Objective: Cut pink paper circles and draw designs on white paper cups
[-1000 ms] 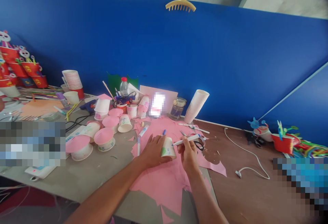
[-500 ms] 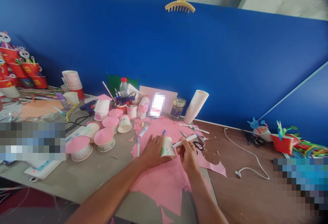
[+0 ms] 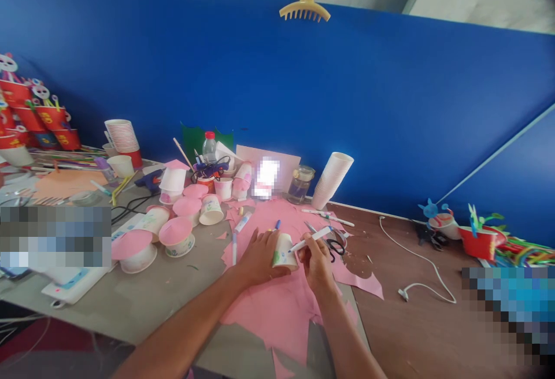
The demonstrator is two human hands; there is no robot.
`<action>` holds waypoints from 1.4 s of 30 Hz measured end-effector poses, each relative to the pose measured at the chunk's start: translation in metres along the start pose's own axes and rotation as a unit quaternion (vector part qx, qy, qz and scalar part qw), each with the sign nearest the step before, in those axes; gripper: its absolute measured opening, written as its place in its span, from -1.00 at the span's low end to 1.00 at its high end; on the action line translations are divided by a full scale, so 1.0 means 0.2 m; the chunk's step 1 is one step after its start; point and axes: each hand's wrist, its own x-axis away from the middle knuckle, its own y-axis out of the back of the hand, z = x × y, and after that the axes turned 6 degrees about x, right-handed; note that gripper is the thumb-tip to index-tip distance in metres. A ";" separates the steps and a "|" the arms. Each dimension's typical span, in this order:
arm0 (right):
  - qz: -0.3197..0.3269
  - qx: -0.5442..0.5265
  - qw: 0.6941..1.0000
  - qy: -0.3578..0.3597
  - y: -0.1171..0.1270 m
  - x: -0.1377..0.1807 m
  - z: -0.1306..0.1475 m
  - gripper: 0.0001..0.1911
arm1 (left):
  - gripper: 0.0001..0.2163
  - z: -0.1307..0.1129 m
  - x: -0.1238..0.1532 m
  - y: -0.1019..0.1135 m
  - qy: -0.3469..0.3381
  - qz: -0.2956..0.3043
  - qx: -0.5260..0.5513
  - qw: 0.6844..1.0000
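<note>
My left hand [image 3: 259,255] presses a small white paper cup [image 3: 284,251], standing upside down, onto a sheet of pink paper [image 3: 277,304]. Its fingers curl round the cup's left side. My right hand [image 3: 315,260] is closed on a white marker pen [image 3: 311,239], whose tip touches the cup's wall near its base. Black-handled scissors [image 3: 333,246] lie just right of my right hand. Two more pens [image 3: 238,231] lie to the left of my left hand.
Several paper cups topped with pink paper [image 3: 176,234] stand at the left, by a glue gun [image 3: 150,179] and its cable. A leaning stack of white cups [image 3: 332,179], a glass jar [image 3: 300,184] and a bottle [image 3: 210,147] stand along the blue wall. A white cable [image 3: 416,272] lies at the right.
My right hand has shifted the pen tip slightly left and down along the cup. My left hand and the cup have barely moved.
</note>
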 end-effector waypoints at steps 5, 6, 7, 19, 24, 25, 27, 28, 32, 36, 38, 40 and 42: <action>0.000 0.012 1.000 0.019 0.01 0.00 -0.02 -0.71 | -0.32 0.00 0.00 -0.01 -0.002 0.001 -0.001 1.000; -0.001 0.011 1.000 0.015 0.01 0.00 -0.02 -0.71 | -0.31 0.01 0.00 -0.01 -0.003 0.000 -0.001 1.000; -0.001 0.011 1.000 0.011 0.01 0.00 -0.02 -0.70 | -0.29 0.01 0.00 -0.02 -0.005 -0.001 -0.001 1.000; -0.036 -0.020 0.995 0.096 0.01 -0.01 -0.01 -0.68 | -0.18 0.00 0.00 0.00 -0.001 0.004 0.010 1.000; 0.010 0.097 0.984 0.148 0.03 0.01 0.00 -0.64 | -0.19 -0.01 0.00 0.00 0.012 -0.056 0.042 0.997; 0.022 0.118 0.980 0.156 0.03 0.02 0.01 -0.63 | -0.20 -0.01 0.00 0.01 0.015 -0.074 0.051 0.996; 0.040 0.141 0.976 0.162 0.02 0.04 0.02 -0.62 | -0.22 -0.02 0.00 0.01 0.014 -0.105 0.070 0.992; 0.048 0.146 0.975 0.161 0.02 0.05 0.03 -0.61 | -0.23 -0.02 0.00 0.01 0.012 -0.117 0.080 0.990; 0.063 0.146 0.974 0.164 0.02 0.05 0.00 -0.57 | -0.23 -0.03 0.00 0.01 -0.003 -0.132 0.108 0.985; 0.060 0.132 0.973 0.179 -0.01 0.04 -0.04 -0.56 | -0.25 -0.04 0.00 0.01 -0.020 -0.118 0.125 0.985; 0.050 0.126 0.975 0.174 -0.02 0.04 -0.07 -0.56 | -0.25 -0.04 0.00 0.01 -0.018 -0.110 0.128 0.986; 0.033 0.124 0.978 0.163 -0.02 0.03 -0.08 -0.56 | -0.24 -0.04 0.00 0.00 -0.017 -0.099 0.123 0.987; 0.014 0.120 0.980 0.158 -0.02 0.03 -0.09 -0.56 | -0.17 -0.03 0.00 -0.01 -0.021 -0.081 0.113 0.990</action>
